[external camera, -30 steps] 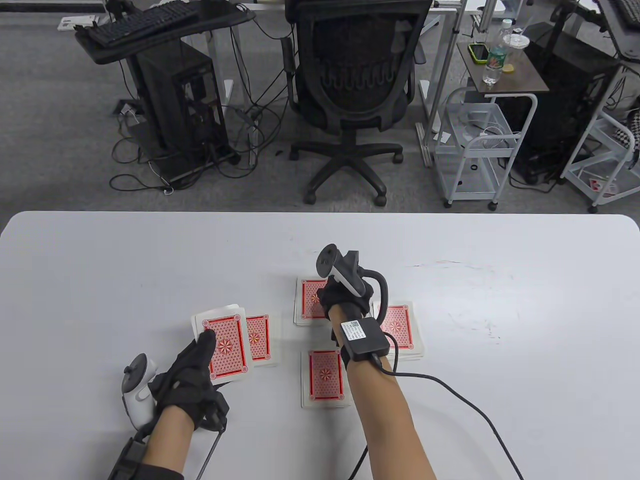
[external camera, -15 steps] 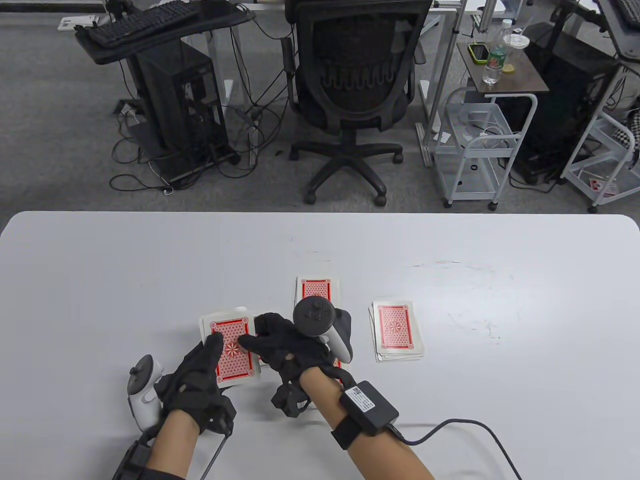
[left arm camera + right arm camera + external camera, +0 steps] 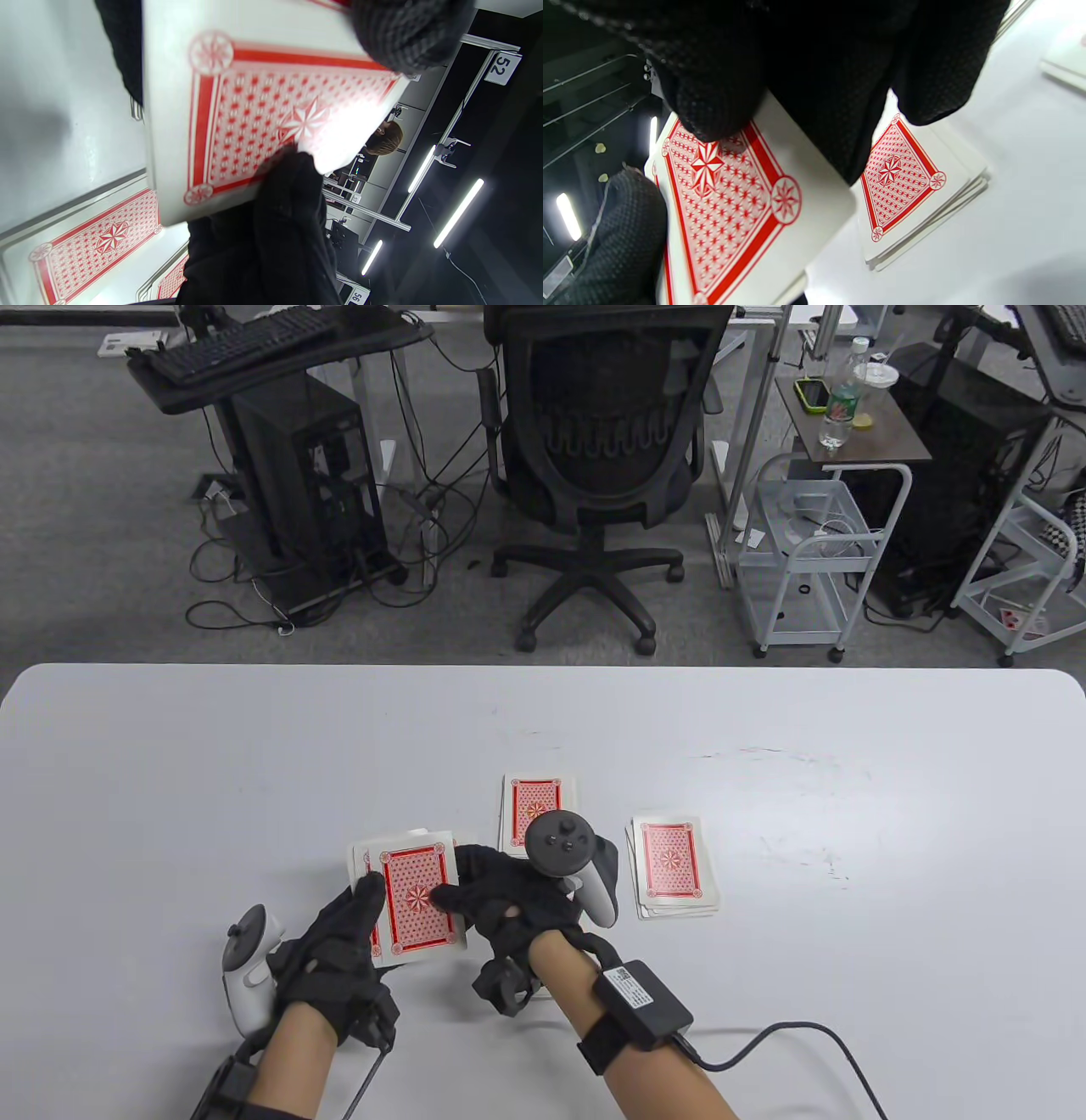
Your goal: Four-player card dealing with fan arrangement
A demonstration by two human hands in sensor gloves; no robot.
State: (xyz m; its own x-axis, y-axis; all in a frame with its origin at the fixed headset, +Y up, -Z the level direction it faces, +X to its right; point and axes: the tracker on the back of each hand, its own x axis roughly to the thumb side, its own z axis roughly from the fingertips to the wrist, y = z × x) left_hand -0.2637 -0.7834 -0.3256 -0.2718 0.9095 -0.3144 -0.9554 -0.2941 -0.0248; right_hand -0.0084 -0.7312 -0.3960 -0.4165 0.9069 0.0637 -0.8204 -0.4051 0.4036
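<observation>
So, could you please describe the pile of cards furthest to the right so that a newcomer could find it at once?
Start at the white table, then the two black-gloved hands near its front edge. Right of the right hand lies a small pile of red-backed playing cards, face down. Unlike the other cards, it lies apart, with no hand touching or covering it.

The table view looks down from the person's side across the white surface (image 3: 212, 746) toward an office chair (image 3: 607, 466) beyond. The left wrist view sits very close beneath the held deck (image 3: 271, 114), tilted, catching ceiling lights. The right wrist view is equally close, tilted toward the surface. All three share that deck (image 3: 416, 899) (image 3: 734, 203).
</observation>
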